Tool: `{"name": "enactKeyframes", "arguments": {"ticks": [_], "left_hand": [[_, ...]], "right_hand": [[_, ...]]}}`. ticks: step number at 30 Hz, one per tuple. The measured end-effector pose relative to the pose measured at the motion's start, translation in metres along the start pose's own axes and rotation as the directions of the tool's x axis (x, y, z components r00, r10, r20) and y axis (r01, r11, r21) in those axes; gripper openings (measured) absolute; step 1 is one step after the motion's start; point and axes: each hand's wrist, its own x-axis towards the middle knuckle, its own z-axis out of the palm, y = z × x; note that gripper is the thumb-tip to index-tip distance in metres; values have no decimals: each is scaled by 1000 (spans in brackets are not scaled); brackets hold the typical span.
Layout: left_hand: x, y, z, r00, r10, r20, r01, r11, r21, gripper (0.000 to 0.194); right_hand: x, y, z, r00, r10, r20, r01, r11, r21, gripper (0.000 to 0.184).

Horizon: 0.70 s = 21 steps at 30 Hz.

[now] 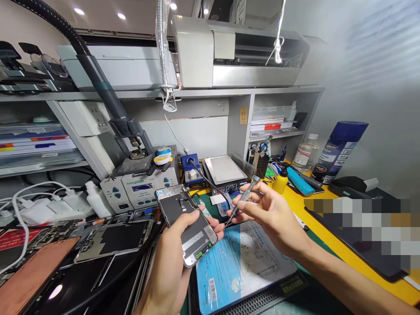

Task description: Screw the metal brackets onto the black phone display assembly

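My left hand (175, 249) is closed around a phone screen assembly (190, 218), held tilted with its dark back and metal plates facing me. Its thumb presses on the back while the fingertips curl round the right edge. In my right hand (265, 205) a slim grey screwdriver (244, 199) is gripped between thumb and fingers, its thin tip pointing down and left. The tip is close to my left fingertips, beside the assembly's right edge; whether it touches them I cannot tell. Below both hands lies a blue and white printed pad (243, 267).
Phone parts and screens (113, 238) cover the left side. Behind stand a rework station (141, 188) and a hot plate (226, 170). A yellow bottle (281, 181), a clear bottle (305, 153) and a blue spray can (341, 151) stand right. A dark tablet (354, 240) lies nearer.
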Motion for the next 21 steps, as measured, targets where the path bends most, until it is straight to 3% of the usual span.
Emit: {"name": "enactKeyframes", "arguments": {"ticks": [21], "left_hand": [[-2,-1,-2,999,27,21,-27,999,34,29]], "right_hand": [[-1,2,1,999,-44,-9,43,995,-88,29]]}}
